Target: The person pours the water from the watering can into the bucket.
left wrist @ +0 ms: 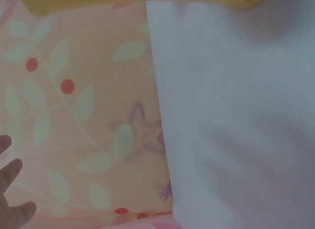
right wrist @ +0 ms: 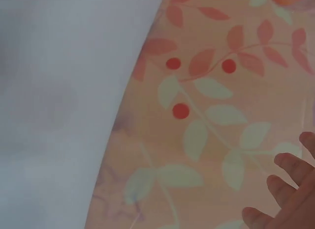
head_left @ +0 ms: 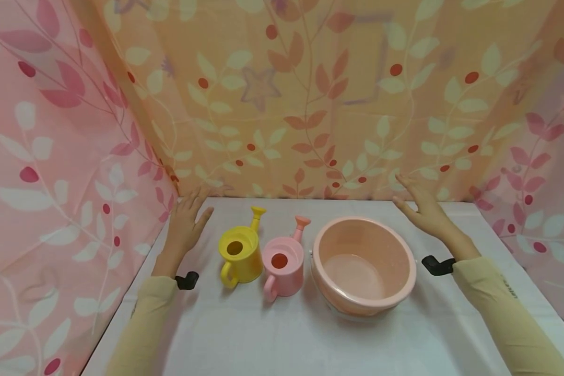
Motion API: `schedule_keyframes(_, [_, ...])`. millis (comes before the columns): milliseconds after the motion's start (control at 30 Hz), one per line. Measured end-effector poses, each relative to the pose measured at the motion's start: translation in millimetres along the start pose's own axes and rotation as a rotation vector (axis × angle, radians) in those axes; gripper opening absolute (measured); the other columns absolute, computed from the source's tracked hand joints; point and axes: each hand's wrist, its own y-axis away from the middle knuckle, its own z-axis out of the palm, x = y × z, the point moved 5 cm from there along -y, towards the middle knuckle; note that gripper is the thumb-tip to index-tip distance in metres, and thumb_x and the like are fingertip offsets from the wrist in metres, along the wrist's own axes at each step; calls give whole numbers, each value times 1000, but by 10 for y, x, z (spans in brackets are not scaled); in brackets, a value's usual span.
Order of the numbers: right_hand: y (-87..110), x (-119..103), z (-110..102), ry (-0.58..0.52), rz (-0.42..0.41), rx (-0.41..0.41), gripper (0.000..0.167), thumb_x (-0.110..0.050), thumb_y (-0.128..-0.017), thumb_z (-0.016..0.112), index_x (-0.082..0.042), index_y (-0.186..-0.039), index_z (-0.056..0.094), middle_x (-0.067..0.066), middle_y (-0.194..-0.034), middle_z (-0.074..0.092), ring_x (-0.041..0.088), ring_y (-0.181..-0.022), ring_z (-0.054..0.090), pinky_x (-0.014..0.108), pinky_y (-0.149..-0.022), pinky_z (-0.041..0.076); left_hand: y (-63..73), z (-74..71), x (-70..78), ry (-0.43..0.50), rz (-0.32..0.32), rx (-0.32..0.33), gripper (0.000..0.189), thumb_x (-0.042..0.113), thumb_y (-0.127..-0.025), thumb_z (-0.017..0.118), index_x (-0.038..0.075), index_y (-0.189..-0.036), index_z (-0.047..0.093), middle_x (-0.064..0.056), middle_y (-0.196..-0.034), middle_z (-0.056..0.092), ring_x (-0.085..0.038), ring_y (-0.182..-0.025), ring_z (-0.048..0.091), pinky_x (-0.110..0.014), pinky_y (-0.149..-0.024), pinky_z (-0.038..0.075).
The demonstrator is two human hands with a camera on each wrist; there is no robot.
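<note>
To the left of a yellow watering can [head_left: 248, 263], my left hand [head_left: 186, 224] is raised with fingers straight and nothing in it. My right hand [head_left: 425, 209] is held up beyond the right rim of a pink basin [head_left: 364, 308], fingers extended and holding nothing. Between the yellow can and the basin stands a pink watering can [head_left: 289, 277]. Both cans are upright, spouts pointing away and handles toward me. The left wrist view catches fingertips [left wrist: 19, 214] at its lower left edge; the right wrist view has fingers [right wrist: 283, 189] at its lower right.
A white-covered table [head_left: 244, 334] carries the cans and basin. Behind it hangs an orange leaf-patterned curtain [head_left: 291, 104], with pink patterned cloth [head_left: 66, 198] along the left side and more pink cloth [head_left: 540, 209] on the right. Each wrist wears a black mount [head_left: 438, 265].
</note>
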Motion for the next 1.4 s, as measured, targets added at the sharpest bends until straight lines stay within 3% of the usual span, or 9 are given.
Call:
schedule_keyframes(200, [-32, -161, 52, -101, 58, -95, 60, -23, -95, 54, -22, -147, 25, 11, -152, 22, 38, -139, 17, 65, -103, 15, 84, -84, 125, 79, 63, 119, 49, 39, -94, 50, 26, -140, 41, -6, -144, 40, -33, -131, 37, -61, -106, 17])
schedule_keyframes(367, [-37, -300, 57, -136, 78, -138, 62, -23, -96, 51, -27, -148, 18, 4, -154, 19, 33, -140, 16, 67, -102, 16, 145, -100, 243, 129, 68, 155, 48, 38, -94, 50, 26, -140, 41, -7, -140, 46, -32, -129, 40, -61, -105, 21])
schedule_keyframes(567, [-26, -431, 98, -170, 52, -193, 65, -21, -95, 54, -25, -148, 17, 3, -154, 18, 31, -140, 14, 64, -103, 17, 232, -111, 395, 192, 30, 115, 48, 34, -95, 51, 26, -140, 40, -8, -139, 47, -31, -128, 41, -54, -105, 27])
schedule_keyframes(767, [24, -414, 109, -156, 80, -252, 60, -23, -95, 53, -29, -146, 23, -1, -152, 24, 29, -139, 22, 63, -103, 21, 320, -89, 556, 242, 43, 79, 47, 30, -94, 54, 21, -139, 42, -7, -135, 50, -29, -124, 45, -51, -103, 33])
schedule_keyframes(1133, [124, -465, 86, -232, 129, -372, 52, -23, -98, 45, -28, -146, 26, 1, -152, 25, 35, -136, 26, 66, -100, 23, 454, -17, 747, 292, 56, 32, 47, 27, -94, 55, 20, -139, 43, -6, -135, 50, -28, -124, 45, -52, -102, 34])
schedule_keyframes(1400, [211, -529, 181, -251, 118, -453, 49, -26, -100, 40, -28, -146, 25, -1, -152, 24, 29, -137, 26, 62, -102, 25, 566, 54, 874, 343, 34, -36, 49, 27, -94, 55, 23, -140, 40, -2, -137, 47, -25, -127, 43, -51, -103, 34])
